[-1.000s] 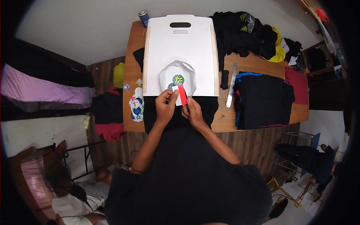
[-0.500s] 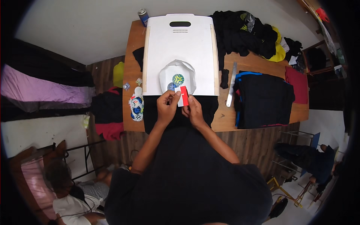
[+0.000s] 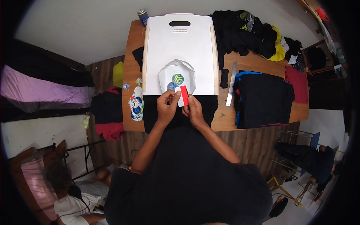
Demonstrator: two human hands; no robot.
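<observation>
Between my hands is a small stiff piece, half white and half red (image 3: 184, 96), like a label or card. The fingertips of my left hand (image 3: 166, 108) pinch its white side, and those of my right hand (image 3: 195, 112) pinch the red edge. Just beyond lies a round white sheet with a crumpled rim (image 3: 162, 78), bearing a green and yellow round sticker (image 3: 178, 79) and a blue one (image 3: 171, 86) partly behind my left fingers. It rests on a white panel with a slot handle (image 3: 180, 47). Black cloth (image 3: 206, 108) hangs below the panel's near edge.
A metal ruler (image 3: 231, 84) and folded black garments (image 3: 266, 99) lie right on the wooden table (image 3: 225, 122). Round patterned stickers (image 3: 136, 108) sit left; a spray can (image 3: 142, 17) stands far left. Piled clothes (image 3: 243, 35) fill the back right. People are at lower left (image 3: 80, 202) and right (image 3: 318, 161).
The red and white piece has tilted slightly, and the white mark on its red part no longer shows. Both hands stay nearly in place. The person at lower left has shifted a little.
</observation>
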